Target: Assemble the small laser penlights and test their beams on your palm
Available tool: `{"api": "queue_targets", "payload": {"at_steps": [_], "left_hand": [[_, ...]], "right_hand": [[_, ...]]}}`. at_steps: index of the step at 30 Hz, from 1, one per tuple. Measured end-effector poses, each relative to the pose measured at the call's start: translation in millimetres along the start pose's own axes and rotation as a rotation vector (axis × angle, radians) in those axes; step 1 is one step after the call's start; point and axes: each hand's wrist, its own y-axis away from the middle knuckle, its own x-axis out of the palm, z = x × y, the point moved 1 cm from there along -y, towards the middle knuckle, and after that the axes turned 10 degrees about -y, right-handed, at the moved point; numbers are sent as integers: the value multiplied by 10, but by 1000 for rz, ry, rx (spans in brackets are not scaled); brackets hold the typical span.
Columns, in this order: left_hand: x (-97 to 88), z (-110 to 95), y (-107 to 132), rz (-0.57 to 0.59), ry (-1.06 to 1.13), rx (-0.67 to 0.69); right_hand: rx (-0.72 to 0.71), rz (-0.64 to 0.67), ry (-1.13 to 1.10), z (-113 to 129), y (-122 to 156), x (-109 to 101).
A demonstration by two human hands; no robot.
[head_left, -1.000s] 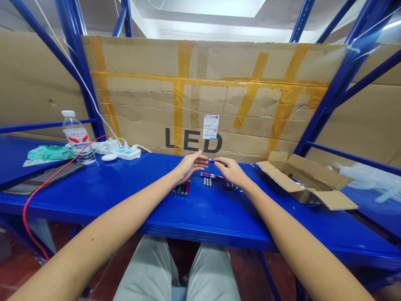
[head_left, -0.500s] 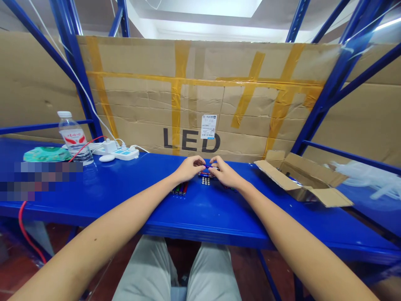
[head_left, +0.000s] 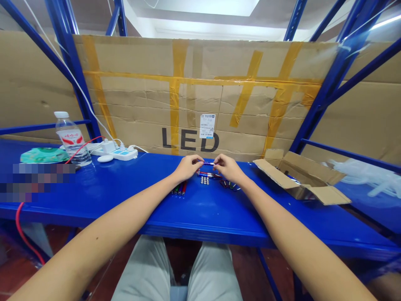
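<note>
A slim blue metal tube (head_left: 208, 163), like a small penlight, lies level between my two hands. My left hand (head_left: 189, 167) pinches its left end. The fingers of my right hand (head_left: 228, 168) are closed at its right end, where a silvery tip shows. Just below, more red and blue tubes (head_left: 209, 174) lie on the table. In front of them, several small silver button cells (head_left: 204, 180) are set out in rows. Beside my left wrist is a row of dark, green and red tubes (head_left: 179, 189), partly hidden. Coloured carabiner-like clips (head_left: 228, 184) lie under my right wrist.
An open cardboard box (head_left: 297, 177) stands at the right on the blue table (head_left: 200, 213). At the left are a water bottle (head_left: 72, 140), a green packet (head_left: 44, 155) and a power strip (head_left: 120, 153) with cables. A large cardboard sheet (head_left: 140, 104) stands behind.
My right hand has shifted slightly to the right along the blue tube, so more of it shows. The clips and lower tubes are now less covered.
</note>
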Motion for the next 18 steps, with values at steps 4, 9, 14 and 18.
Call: {"api": "queue_targets", "payload": {"at_steps": [4, 9, 14, 18], "left_hand": [[-11, -9, -37, 10, -14, -12], [-27, 6, -98, -38, -156, 9], [11, 71, -158, -15, -254, 5], [63, 137, -191, 30, -248, -23]], "right_hand": [[22, -44, -12, -36, -24, 2], [118, -23, 5, -101, -43, -1], [69, -6, 172, -157, -46, -14], [47, 24, 308, -149, -34, 9]]}}
